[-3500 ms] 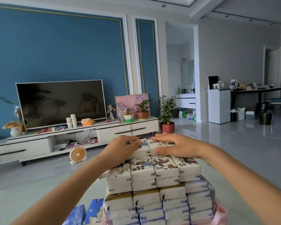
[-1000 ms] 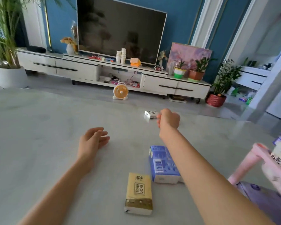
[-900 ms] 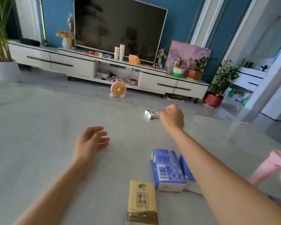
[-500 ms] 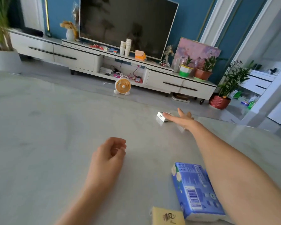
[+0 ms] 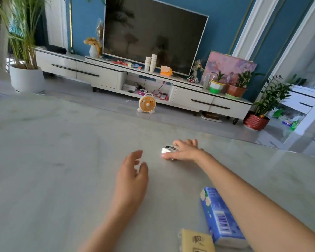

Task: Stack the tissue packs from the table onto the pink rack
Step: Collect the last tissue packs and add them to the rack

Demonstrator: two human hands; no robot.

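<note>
Ahead of you a teal-blue wall (image 5: 85,24) with white moulding (image 5: 247,33) carries a TV (image 5: 153,33) with a dark screen. Under it runs a long, low white cabinet (image 5: 98,73) holding a vase of yellow flowers (image 5: 93,50), 2 stacks of paper cups (image 5: 151,63), a pink painting (image 5: 229,68) leaned on the wall and 2 small potted plants (image 5: 235,90). On the glossy grey floor (image 5: 98,100) you see a small orange fan (image 5: 147,103) before the cabinet, a tall palm in a white pot (image 5: 26,79) at left and a leafy plant in a red pot (image 5: 256,121) at right. The pale grey table (image 5: 44,160) fills your foreground.
</note>
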